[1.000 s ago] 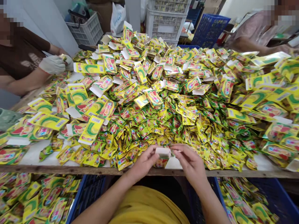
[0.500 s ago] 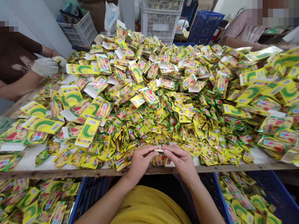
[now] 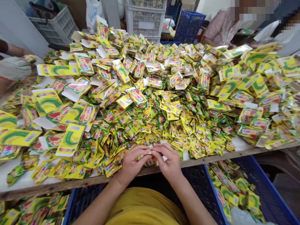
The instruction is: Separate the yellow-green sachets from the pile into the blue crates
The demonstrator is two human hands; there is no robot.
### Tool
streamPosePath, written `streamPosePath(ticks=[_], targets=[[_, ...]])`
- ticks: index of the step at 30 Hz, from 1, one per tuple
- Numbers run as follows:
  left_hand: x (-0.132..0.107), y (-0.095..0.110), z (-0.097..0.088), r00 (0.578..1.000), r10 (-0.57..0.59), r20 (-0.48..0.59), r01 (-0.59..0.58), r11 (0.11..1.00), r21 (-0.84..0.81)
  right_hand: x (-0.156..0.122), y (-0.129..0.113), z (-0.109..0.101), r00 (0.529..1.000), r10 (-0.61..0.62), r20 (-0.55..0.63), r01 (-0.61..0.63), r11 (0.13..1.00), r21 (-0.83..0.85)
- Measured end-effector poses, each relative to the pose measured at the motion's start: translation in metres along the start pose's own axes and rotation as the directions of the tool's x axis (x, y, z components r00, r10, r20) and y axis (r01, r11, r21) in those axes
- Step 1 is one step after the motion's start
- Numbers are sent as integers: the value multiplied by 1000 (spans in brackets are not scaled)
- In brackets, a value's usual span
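Observation:
At the front edge of the table, my left hand [image 3: 135,161] and my right hand [image 3: 167,159] meet fingertip to fingertip. Between them is a small printed carton [image 3: 151,161], its upper end pinched by thumbs and forefingers of both hands. Most of the carton is hidden behind the fingers. Right beyond my hands lies a heap of small yellow and green sachets [image 3: 140,125]. Flattened and open yellow cartons [image 3: 70,140] are piled to the left and behind the sachets.
Below the table, blue crates [image 3: 264,184] stand left and right of my lap, with filled cartons [image 3: 225,184] in the right one. A co-worker's gloved hand [image 3: 16,67] is at the far left. Another person [image 3: 217,28] sits at the back right. White crates [image 3: 146,22] are stacked behind.
The view has turned and shifted, so the table edge now slants and the heap sits further left. My hands still pinch the carton, fingertips closer together.

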State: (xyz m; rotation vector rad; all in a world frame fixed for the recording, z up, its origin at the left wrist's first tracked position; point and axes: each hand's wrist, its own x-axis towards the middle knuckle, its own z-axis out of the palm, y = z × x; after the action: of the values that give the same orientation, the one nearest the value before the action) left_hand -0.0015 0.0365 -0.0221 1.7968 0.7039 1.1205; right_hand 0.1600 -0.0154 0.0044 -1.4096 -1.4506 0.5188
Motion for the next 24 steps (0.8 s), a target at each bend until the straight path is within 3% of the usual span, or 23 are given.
streamPosePath(ticks=[3,6,10,17,24], targets=[[-6,-2,2,998,-16,68,13,999,42,-13,-2,4,996,-79,-49,74,993,-95],[-11,-4,3,983,36,181,-53,995,87,-32,2,5,987,-124,-100,110,985,-136],[-15,-5,3,970,53,236,-79,992,100,-41,6,2,991,-106,-84,95,987,-129],[-16,-7,10,972,-200,122,191,978,80,-21,11,-3,995,-100,19,102,990,-94],[-13,-8,8,987,45,154,-58,995,80,-28,15,4,991,-130,-29,124,983,-138]])
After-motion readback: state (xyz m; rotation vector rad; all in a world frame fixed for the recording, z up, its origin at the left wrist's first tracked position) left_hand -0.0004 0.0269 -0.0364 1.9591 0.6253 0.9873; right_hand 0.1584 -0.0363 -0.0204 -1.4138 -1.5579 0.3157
